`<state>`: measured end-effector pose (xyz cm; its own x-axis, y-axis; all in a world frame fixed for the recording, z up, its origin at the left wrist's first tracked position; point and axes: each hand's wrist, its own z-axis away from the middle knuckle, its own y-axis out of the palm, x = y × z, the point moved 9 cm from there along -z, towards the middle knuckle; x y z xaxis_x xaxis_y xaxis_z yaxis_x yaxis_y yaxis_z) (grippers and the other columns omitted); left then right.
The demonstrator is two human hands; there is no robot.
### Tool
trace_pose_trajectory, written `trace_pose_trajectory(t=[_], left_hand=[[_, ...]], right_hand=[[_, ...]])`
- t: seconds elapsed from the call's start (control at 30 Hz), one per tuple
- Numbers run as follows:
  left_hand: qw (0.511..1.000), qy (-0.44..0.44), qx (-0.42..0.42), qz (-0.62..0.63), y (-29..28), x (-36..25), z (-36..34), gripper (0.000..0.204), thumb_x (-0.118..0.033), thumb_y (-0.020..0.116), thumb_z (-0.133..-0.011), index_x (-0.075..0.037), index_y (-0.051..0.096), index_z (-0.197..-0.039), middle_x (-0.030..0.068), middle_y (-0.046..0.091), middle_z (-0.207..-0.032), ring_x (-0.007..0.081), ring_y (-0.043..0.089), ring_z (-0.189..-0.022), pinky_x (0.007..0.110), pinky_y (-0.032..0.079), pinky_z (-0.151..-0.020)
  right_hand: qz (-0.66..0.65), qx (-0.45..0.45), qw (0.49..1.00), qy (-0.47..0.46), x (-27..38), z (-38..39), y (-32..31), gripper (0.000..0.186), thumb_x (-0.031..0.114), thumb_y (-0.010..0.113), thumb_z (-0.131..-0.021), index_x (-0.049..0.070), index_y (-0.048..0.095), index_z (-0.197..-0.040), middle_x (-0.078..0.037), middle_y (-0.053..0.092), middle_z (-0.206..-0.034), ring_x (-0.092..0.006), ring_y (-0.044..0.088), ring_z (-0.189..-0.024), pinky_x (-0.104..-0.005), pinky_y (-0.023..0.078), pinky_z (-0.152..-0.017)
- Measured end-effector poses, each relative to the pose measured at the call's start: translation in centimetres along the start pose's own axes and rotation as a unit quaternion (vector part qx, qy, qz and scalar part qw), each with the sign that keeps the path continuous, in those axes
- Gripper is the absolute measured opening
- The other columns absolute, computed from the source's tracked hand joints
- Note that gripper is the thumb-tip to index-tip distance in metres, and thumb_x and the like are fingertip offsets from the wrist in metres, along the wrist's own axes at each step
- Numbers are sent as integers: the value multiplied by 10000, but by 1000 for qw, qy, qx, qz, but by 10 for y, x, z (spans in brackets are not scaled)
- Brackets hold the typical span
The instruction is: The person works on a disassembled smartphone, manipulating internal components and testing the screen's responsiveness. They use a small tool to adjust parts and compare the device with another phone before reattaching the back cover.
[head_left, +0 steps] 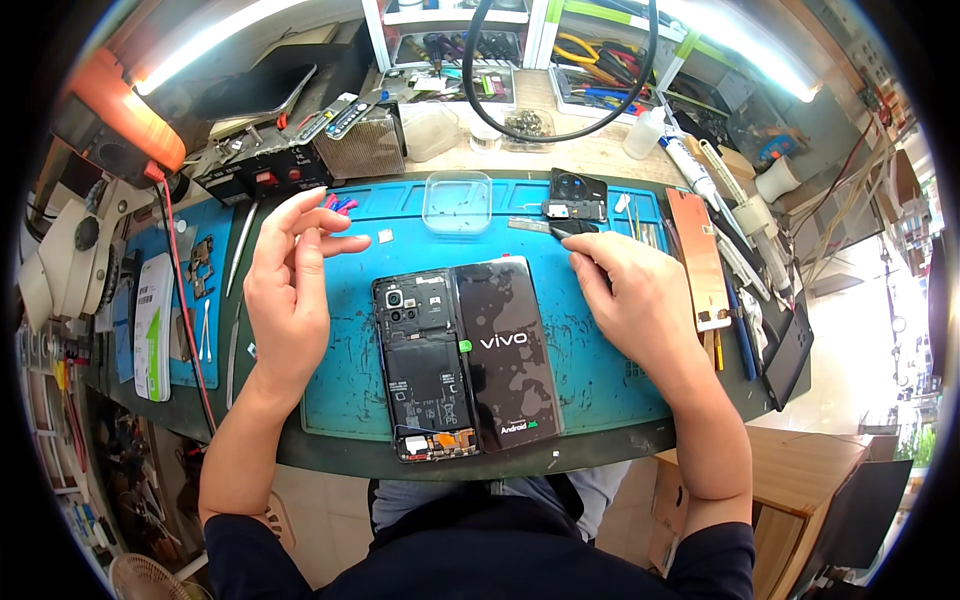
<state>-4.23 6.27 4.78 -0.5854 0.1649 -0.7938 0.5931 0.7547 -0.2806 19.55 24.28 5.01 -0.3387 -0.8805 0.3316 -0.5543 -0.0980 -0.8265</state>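
Observation:
An opened smartphone [420, 360] lies on the blue repair mat [340, 400], its cameras, black battery and lower orange flex exposed. Right alongside it rests a dark phone screen [512, 390] showing a white logo, with blotchy patches on its surface and a small green tab at its left edge. My left hand [290, 280] is raised left of the phone, fingers apart and nothing in them. Beyond the screen's upper right, my right hand [635, 290] has thumb and forefinger close together at a small black piece [574, 230]; whether they grip it is hard to make out.
A clear plastic box [457, 203] and a black phone cover part [578, 195] sit at the mat's far side. Pens and tools [735, 250] line the right. A black cable loop [560, 130] hangs over the back. Cotton swabs [205, 330] lie left.

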Motion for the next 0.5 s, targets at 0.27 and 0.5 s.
trace_pose_trajectory(t=[0.27, 0.5], left_hand=[[996, 8, 38, -74, 3, -5, 2, 310, -7, 548, -1080, 9, 600, -1386, 113, 722, -1100, 178, 733, -984, 302, 575, -863], [996, 33, 33, -73, -1, -4, 1, 325, 28, 550, -1057, 8, 611, -1376, 110, 723, -1126, 158, 700, -948, 306, 559, -872]], right_hand=[[35, -15, 999, -7, 7, -4, -8, 195, 98, 700, -961, 63, 745, -1147, -106, 770, -926, -274, 740, -828, -378, 577, -804], [-94, -130, 986, 45, -8, -4, -32, 341, -91, 620, -941, 20, 712, -1251, -134, 738, -1059, -273, 751, -924, -370, 588, -838]])
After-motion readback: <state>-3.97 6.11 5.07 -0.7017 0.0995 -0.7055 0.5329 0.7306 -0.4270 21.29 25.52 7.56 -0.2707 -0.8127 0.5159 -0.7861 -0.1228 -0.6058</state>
